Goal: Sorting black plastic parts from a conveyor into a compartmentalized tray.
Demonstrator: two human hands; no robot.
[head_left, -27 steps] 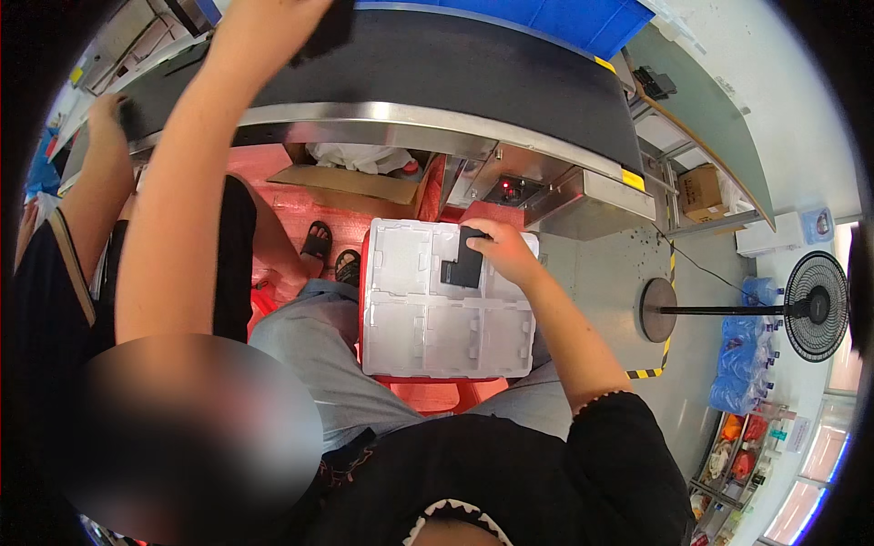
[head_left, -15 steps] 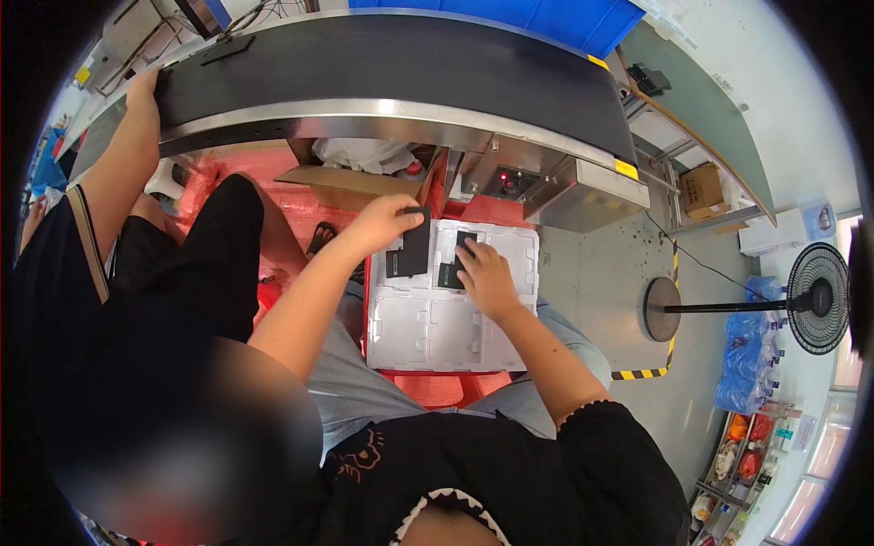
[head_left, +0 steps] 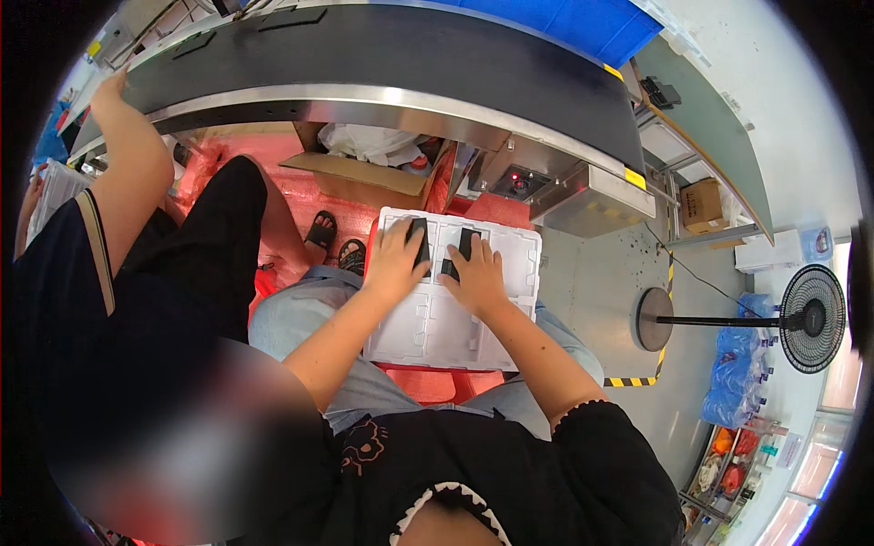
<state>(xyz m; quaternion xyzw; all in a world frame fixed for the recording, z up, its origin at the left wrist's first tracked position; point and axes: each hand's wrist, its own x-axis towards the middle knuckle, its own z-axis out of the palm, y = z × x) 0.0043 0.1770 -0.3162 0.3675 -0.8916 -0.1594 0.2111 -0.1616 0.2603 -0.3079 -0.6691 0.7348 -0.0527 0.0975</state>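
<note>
- In the head view, shows a white tray (head_left: pixel 493 348) in front of the torso, near the conveyor belt (head_left: pixel 455 73), with six compartments in two rows of three.
- Places the left black part (head_left: pixel 422 244) in the upper left compartment, partly covered by the left hand (head_left: pixel 393 266).
- Lays the left hand over that part with fingers stretched out and thumb near its lower end; cannot tell gripping from mere pressing, with much of the contact hidden.
- Places the right black part (head_left: pixel 467 240) in the upper middle compartment, under the right hand (head_left: pixel 478 280).
- Spreads the right hand's fingers loosely over it, touching but not closed around it.
- Looks, as a judgement, about one third filled: two compartments in use out of six.
- Leaves white plastic showing in the upper right compartment and across the lower row, partly behind the forearms.
- Cannot tell about full seating of either part beneath the fingers.
- On the conveyor belt, toward the far left, carries a flat dark piece (head_left: pixel 291 18) and a second dark piece (head_left: pixel 194 44), both outside the tray.
- Includes a co-worker's hand (head_left: pixel 113 88) at the belt's left end, well apart from both working hands.
</note>
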